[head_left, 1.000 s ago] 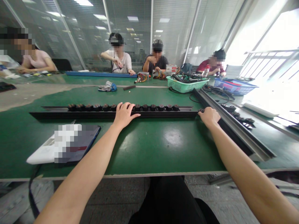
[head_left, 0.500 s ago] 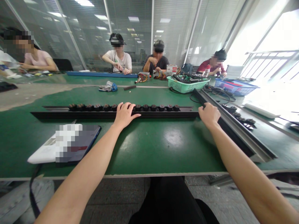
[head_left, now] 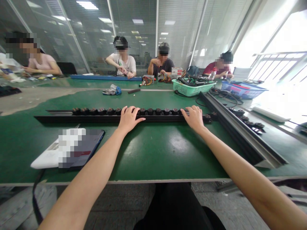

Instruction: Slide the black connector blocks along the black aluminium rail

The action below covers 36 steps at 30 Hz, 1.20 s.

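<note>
Fingers [head_left: 131, 111] of our left hand [head_left: 128, 118] lie spread and flat over the top of the rail [head_left: 96, 118], palm down, draped on it rather than clamped round it. Our right hand [head_left: 193, 118] rests the same way further along, its fingers loosely apart, their tips on the row of plugs [head_left: 157, 111] seated in the rail.

That rail lies straight ahead of us on the green table [head_left: 153, 150], its long axis running left to right across our view, square to both forearms. Our left hand sits near its middle; our right hand is close to its right end, where two loose plugs [head_left: 210, 117] lie just beyond the fingers. A second, grey rail [head_left: 240, 134] runs off at an angle from that end toward the table's near right corner.

Near our left forearm a tablet [head_left: 72, 150] lies flat. Across the table other people work, with a green basket [head_left: 192, 87] and a blue tray [head_left: 242, 89] beside them.
</note>
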Motion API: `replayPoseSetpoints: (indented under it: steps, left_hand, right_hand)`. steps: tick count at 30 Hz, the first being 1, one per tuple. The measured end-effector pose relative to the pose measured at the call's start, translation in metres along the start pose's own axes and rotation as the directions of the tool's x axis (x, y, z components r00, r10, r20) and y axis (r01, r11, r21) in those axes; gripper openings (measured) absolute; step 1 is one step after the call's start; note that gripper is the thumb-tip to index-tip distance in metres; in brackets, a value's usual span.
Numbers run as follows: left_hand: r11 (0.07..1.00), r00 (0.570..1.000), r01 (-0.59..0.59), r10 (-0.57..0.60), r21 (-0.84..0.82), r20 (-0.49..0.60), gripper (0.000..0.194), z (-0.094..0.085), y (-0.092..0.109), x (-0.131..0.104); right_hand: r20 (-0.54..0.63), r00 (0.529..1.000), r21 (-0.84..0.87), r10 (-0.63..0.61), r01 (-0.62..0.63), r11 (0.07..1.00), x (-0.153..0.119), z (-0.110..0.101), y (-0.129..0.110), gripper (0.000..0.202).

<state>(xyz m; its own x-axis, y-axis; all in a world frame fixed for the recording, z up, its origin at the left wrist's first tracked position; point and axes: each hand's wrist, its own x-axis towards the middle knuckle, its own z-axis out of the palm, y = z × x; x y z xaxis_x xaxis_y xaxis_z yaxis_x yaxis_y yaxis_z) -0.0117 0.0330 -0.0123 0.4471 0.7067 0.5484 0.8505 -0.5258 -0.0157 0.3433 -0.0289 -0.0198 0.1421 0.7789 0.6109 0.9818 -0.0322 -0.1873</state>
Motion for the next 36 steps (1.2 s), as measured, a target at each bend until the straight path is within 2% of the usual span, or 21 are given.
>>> replayPoseSetpoints:
  steps: [7,17,25,36]
  left_hand:
    - [1.0,1.0,-0.003,0.003,-0.009,-0.005,0.054,-0.001,0.0,0.0]
    - [1.0,1.0,0.002,-0.002,0.001,-0.006,0.055,0.0,0.0,0.0]
    - [1.0,1.0,0.002,-0.002,0.025,0.0,0.054,0.0,0.0,0.0]
    - [1.0,1.0,-0.003,0.003,0.027,0.001,0.053,-0.001,-0.001,0.0]
  right_hand:
    - [0.025,1.0,0.067,-0.013,0.012,0.998,0.002,0.01,0.005,0.04]
    - [0.021,1.0,0.052,-0.007,0.006,0.999,0.003,0.014,0.006,0.043]
    - [0.012,1.0,0.027,-0.006,0.005,1.0,0.002,0.015,0.006,0.044]
    - [0.057,0.998,-0.012,0.019,-0.019,1.0,0.003,0.011,0.004,0.042]
